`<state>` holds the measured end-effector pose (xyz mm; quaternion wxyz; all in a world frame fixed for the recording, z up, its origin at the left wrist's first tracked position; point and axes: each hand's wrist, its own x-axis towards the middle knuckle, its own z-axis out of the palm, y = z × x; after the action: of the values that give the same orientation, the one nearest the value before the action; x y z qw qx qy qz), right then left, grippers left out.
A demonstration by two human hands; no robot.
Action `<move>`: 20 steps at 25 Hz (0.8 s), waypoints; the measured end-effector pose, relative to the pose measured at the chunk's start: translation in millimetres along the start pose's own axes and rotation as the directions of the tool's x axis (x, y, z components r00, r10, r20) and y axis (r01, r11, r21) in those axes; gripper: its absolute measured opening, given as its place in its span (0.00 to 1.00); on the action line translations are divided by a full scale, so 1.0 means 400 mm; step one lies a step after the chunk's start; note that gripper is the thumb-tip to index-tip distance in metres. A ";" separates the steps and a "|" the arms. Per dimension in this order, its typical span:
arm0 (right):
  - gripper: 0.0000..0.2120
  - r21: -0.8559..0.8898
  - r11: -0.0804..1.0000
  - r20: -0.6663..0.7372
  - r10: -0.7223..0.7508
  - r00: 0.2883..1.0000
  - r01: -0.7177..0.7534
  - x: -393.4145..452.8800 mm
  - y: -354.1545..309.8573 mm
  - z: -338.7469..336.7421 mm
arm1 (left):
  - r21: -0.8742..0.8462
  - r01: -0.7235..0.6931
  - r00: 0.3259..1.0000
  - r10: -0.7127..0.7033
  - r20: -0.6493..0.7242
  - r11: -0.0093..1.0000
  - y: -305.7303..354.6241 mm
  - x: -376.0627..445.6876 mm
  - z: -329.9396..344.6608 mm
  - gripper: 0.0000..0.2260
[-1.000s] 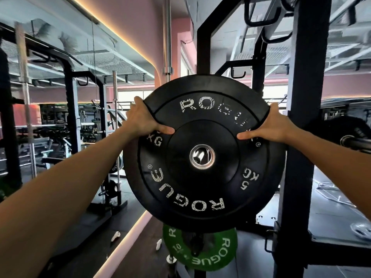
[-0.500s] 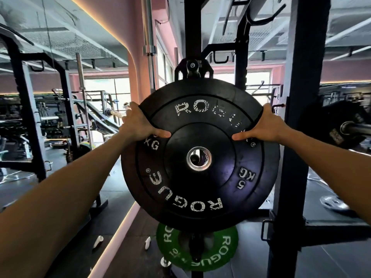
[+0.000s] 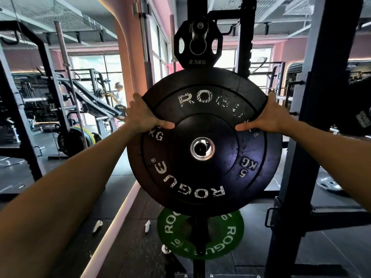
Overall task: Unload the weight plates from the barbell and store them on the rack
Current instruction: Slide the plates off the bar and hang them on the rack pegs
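I hold a black 5 kg bumper plate (image 3: 202, 169) upright in front of me, its face with white lettering toward the camera. My left hand (image 3: 143, 115) grips its upper left rim and my right hand (image 3: 269, 117) grips its upper right rim, thumbs on the face. Its steel centre hole is level with the storage rack post (image 3: 244, 37) behind it. A small black 2.5 kg plate (image 3: 197, 44) hangs on a peg just above. A green 10 kg plate (image 3: 230, 235) sits on a lower peg, partly hidden by the black one.
A thick black rack upright (image 3: 309, 137) stands close on the right. Another loaded plate (image 3: 359, 115) shows at the far right edge. A mirror wall on the left reflects other racks. Small white objects (image 3: 147, 225) lie on the dark floor.
The view has shifted so the 2.5 kg plate above has come fully into sight. The black plate stays in both hands, now closer to the rack post.
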<state>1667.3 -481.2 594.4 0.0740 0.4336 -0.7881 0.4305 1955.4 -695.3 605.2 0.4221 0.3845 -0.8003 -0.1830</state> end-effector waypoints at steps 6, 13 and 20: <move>0.55 -0.047 0.998 -0.003 0.029 1.000 -0.030 0.088 0.079 0.102 | 0.010 0.018 1.000 -0.018 -0.003 1.000 -0.064 0.068 0.120 0.59; 0.57 -0.030 1.000 -0.041 0.009 0.999 -0.010 0.224 0.148 0.202 | 0.049 -0.010 1.000 0.011 -0.024 0.999 -0.108 0.205 0.215 0.60; 0.59 0.003 1.000 -0.130 -0.002 0.992 0.002 0.345 0.197 0.283 | 0.040 -0.069 0.994 0.072 -0.079 0.997 -0.163 0.326 0.316 0.63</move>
<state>1553.1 -630.8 543.7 0.1249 0.4055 -0.7805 0.4591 1836.7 -841.2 561.8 0.4531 0.3709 -0.7989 -0.1376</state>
